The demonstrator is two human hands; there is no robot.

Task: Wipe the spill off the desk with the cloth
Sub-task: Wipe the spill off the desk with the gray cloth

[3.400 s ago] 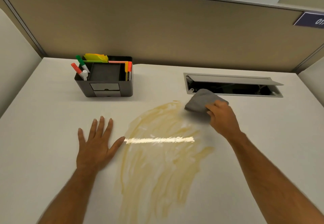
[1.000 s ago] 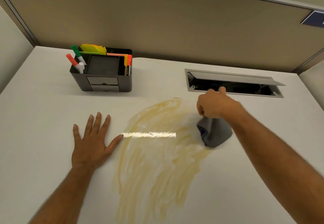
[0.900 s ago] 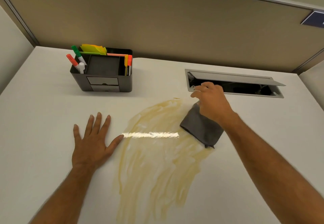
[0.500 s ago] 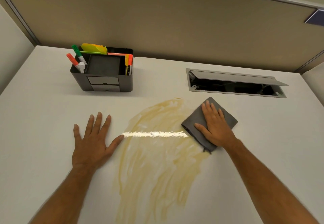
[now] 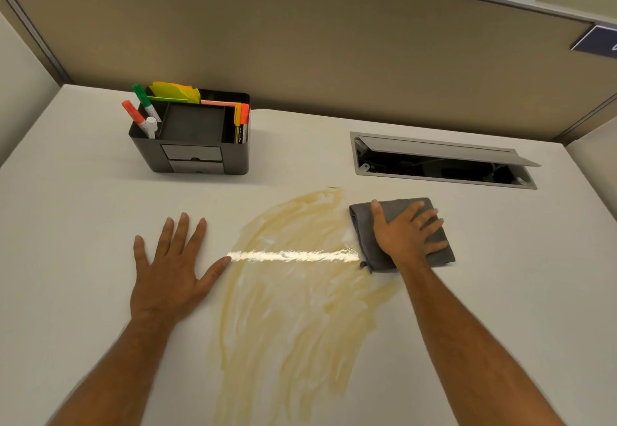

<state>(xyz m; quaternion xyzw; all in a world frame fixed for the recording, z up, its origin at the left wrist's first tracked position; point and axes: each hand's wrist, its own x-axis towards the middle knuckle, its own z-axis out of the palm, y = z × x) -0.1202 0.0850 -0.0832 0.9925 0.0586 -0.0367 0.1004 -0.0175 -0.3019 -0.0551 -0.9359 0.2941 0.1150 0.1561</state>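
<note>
A yellowish-brown spill (image 5: 293, 308) is smeared in streaks across the middle of the white desk (image 5: 66, 225), reaching toward the near edge, with a bright glare line across it. A folded grey cloth (image 5: 363, 228) lies flat at the spill's upper right edge. My right hand (image 5: 404, 235) presses palm-down on the cloth with fingers spread and covers most of it. My left hand (image 5: 170, 268) rests flat on the desk left of the spill, fingers apart, its thumb tip touching the spill's edge.
A black desk organiser (image 5: 200, 158) with markers and sticky notes stands at the back left. An open cable hatch (image 5: 440, 172) is set into the desk just behind the cloth. A beige partition wall (image 5: 334, 58) closes the back.
My right hand brought the bunched cloth down, spread it flat and now presses on it; over the last half second hand and cloth turned and slid slightly right. My left hand stayed still.
</note>
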